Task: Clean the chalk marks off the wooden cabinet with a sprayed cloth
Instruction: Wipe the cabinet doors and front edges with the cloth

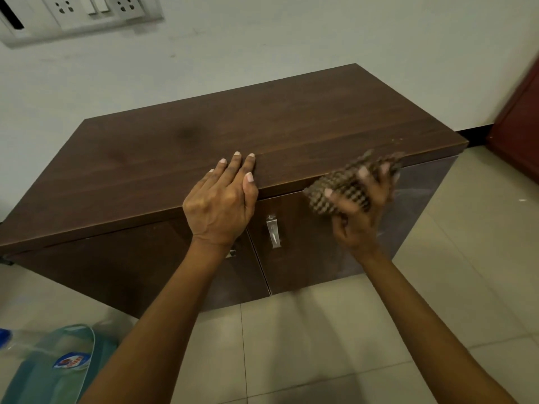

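1. So there's a low dark wooden cabinet (262, 132) sitting against a pale wall (233, 39), seen from above, and its top is bare wood grain with a couple of darker smudgy patches toward the left half
2. The person's left hand (221, 196) lies flat, palm down, on the cabinet's front edge about midway along it, fingers spread a little and reaching onto the top, thumb hooked over the front lip; it's open and not gripping anything
3. The right hand (361, 205) is out in front of the cabinet near its front right corner, fingers curled around a bunched-up cloth (347, 185) with a brownish knobbly pattern
4. That hand and the cloth are both motion-blurred, so you can't really tell if the cloth is touching the front edge or just sitting right beside it
5. The cloth sits about level with the front lip of the top, over the upper part of the right-hand door
6. Below the top there are two doors, and a metal handle (273, 231) shows on the right door, between the two wrists; the left forearm covers most of a second handle (232, 253)
7. Floor is pale tiles (320, 330), and near the cabinet's left front side, down on the floor, there's a greenish see-through plastic bag (58, 365) with a blue and red label
8. Up on the wall past the cabinet's back left corner sits a white switch and socket panel (78, 13)
9. A reddish-brown door or panel (522, 118) stands off past the cabinet's right end
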